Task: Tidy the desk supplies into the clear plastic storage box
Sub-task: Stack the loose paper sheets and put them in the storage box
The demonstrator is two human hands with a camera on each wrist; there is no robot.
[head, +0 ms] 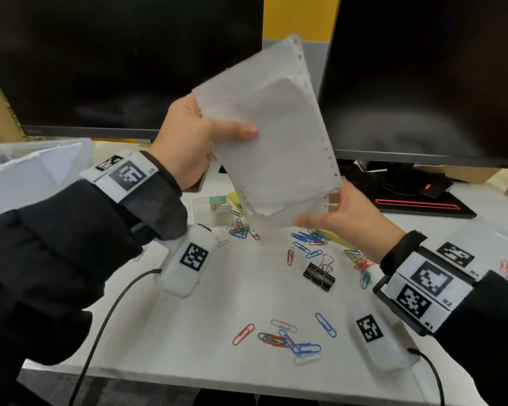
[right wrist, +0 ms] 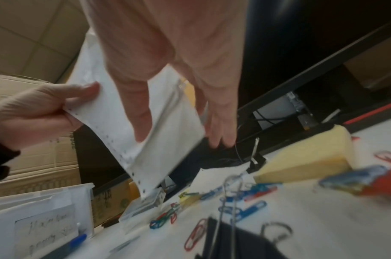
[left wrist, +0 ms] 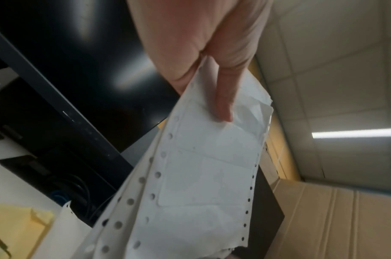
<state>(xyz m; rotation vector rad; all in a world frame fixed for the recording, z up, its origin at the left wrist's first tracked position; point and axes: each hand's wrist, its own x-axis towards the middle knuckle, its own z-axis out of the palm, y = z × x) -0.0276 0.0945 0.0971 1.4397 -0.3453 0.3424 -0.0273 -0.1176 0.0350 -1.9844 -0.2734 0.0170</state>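
A stack of white label sheets (head: 276, 142) with punched edges is held up, tilted, in front of the monitors. My left hand (head: 217, 130) grips its upper left edge, thumb on the front and fingers behind. In the left wrist view a finger (left wrist: 223, 98) lies along the sheets (left wrist: 201, 175). My right hand (head: 343, 209) is at the stack's lower right corner with straight fingers; its thumb (right wrist: 141, 122) touches the front of the sheets (right wrist: 172, 136). The clear plastic storage box (head: 27, 171) stands at the left.
Coloured paper clips (head: 288, 338) lie scattered over the white desk (head: 188, 332), with a black binder clip (head: 318, 273) among them. A small clear box (head: 214, 209) and yellow sticky notes (right wrist: 305, 157) sit further back. Two dark monitors (head: 115, 63) stand behind.
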